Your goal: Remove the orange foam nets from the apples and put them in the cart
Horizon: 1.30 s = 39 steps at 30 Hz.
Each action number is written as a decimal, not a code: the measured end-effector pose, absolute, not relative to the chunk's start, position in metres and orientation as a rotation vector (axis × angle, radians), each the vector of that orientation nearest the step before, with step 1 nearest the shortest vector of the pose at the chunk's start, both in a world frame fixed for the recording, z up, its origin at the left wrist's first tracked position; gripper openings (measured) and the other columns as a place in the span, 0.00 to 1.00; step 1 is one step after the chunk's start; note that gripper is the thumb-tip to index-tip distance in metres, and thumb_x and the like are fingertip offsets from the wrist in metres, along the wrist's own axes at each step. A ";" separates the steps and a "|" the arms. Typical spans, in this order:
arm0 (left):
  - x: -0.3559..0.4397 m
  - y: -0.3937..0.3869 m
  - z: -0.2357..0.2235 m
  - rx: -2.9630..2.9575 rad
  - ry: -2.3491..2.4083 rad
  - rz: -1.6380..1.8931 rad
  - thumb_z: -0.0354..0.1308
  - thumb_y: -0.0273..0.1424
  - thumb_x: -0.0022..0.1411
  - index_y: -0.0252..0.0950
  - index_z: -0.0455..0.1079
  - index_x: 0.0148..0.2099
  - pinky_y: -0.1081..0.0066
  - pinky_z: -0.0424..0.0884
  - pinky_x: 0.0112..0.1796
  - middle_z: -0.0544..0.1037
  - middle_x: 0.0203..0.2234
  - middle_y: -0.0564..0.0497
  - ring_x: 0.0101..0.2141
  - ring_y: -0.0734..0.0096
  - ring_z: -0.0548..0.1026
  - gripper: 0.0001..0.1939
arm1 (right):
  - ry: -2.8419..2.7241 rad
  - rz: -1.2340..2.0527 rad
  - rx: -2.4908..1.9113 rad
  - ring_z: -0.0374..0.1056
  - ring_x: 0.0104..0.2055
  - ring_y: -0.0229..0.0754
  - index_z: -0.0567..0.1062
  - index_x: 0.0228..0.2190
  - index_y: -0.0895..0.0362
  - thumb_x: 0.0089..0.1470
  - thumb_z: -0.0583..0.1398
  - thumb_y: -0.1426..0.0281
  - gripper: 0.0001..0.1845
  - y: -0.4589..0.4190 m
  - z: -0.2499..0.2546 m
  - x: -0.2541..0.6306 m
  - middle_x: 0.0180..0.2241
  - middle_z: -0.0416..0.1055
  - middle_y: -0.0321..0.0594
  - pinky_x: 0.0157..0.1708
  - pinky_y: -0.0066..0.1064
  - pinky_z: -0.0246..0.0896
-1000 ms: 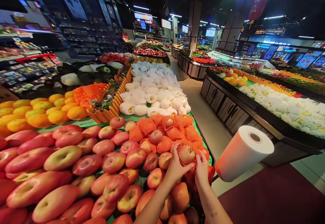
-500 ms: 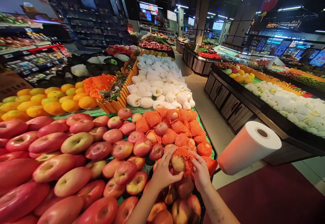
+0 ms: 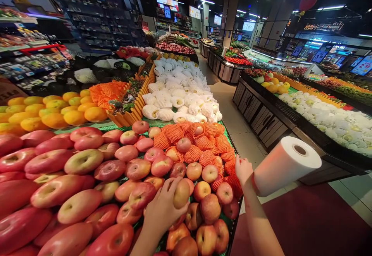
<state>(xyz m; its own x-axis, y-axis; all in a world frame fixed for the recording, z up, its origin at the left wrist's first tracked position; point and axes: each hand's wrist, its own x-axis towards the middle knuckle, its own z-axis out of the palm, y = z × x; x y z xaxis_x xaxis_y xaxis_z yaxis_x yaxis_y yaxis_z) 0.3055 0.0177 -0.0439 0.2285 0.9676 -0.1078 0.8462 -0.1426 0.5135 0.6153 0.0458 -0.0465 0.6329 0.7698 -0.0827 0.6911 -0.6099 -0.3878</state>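
My left hand (image 3: 162,209) is closed round a bare yellow-red apple (image 3: 181,194) low over the apple pile (image 3: 87,178). My right hand (image 3: 243,169) is further right at the display's edge, fingers curled on an orange foam net (image 3: 232,170) beside the heap of netted apples (image 3: 200,143). Loose red apples (image 3: 209,205) lie between and below my two hands.
A white plastic-bag roll (image 3: 286,165) juts out right of my right hand. Oranges (image 3: 52,112) and white-netted pears (image 3: 180,101) lie further back. An aisle (image 3: 232,120) runs between this stand and another produce counter (image 3: 305,128) on the right.
Both hands held one netted apple together. Now the net is off: my left hand has carried the bare apple down and left, and my right hand has moved right with the net.
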 end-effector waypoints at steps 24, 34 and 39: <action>0.308 0.016 -0.089 2.085 1.195 0.961 0.54 0.31 0.63 0.40 0.41 0.76 0.52 0.62 0.62 0.60 0.66 0.39 0.66 0.51 0.59 0.43 | -1.574 1.483 -1.133 0.64 0.60 0.45 0.77 0.51 0.53 0.67 0.51 0.52 0.25 0.017 -0.018 0.515 0.53 0.73 0.43 0.63 0.39 0.53; 0.296 0.014 -0.074 2.123 1.096 1.111 0.54 0.29 0.55 0.38 0.68 0.61 0.59 0.73 0.53 0.73 0.54 0.42 0.54 0.54 0.73 0.30 | -1.245 0.426 -2.831 0.71 0.40 0.53 0.77 0.40 0.68 0.60 0.53 0.75 0.14 0.081 -0.091 0.650 0.39 0.72 0.61 0.40 0.40 0.64; 0.317 0.013 -0.061 2.119 1.025 1.042 0.53 0.26 0.57 0.39 0.69 0.61 0.62 0.73 0.51 0.73 0.53 0.43 0.53 0.58 0.74 0.28 | -1.387 0.535 -2.887 0.67 0.53 0.58 0.73 0.49 0.60 0.40 0.71 0.70 0.32 0.079 -0.121 0.649 0.49 0.68 0.55 0.43 0.38 0.65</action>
<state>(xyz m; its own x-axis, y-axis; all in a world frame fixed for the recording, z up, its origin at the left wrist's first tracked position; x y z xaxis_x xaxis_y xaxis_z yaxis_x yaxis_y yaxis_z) 0.3172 0.0125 -0.0607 0.4058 0.8216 0.4004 0.3867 -0.5513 0.7393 0.6488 0.0788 -0.1211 0.5820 0.7401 -0.3371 0.7747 -0.6306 -0.0471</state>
